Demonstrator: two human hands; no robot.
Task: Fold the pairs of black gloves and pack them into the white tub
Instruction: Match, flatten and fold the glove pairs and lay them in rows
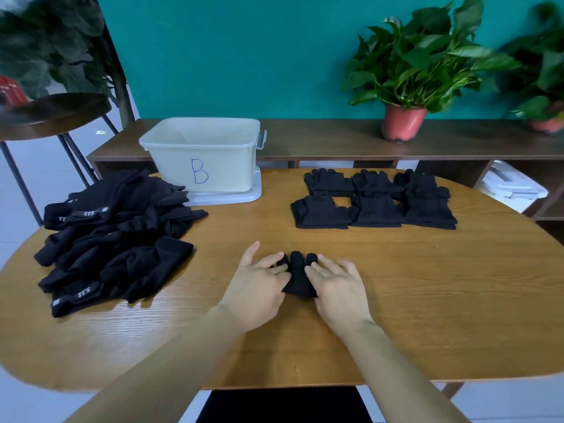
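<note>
Black knitted gloves in a pair (297, 279) lie toward 6 o'clock on the oval wooden bench (396, 285). They are pressed flat under the left hand (259, 283) and the right hand (338, 286), whose fingers (329, 265) are stretched nearly straight on the cloth and grip nothing. The knit looks springy, so the fold may open once the palms lift, or the two gloves may slide out of line. The loose heap of black gloves (116, 236) at 9 o'clock reaches the bench edge and could spill if snagged. I count one pair in hand, six folded glove bundles (375, 203) in two rows of three at 1 o'clock, and one white plastic tub marked B (203, 154) at 11 o'clock. The heap is too tangled to number.
</note>
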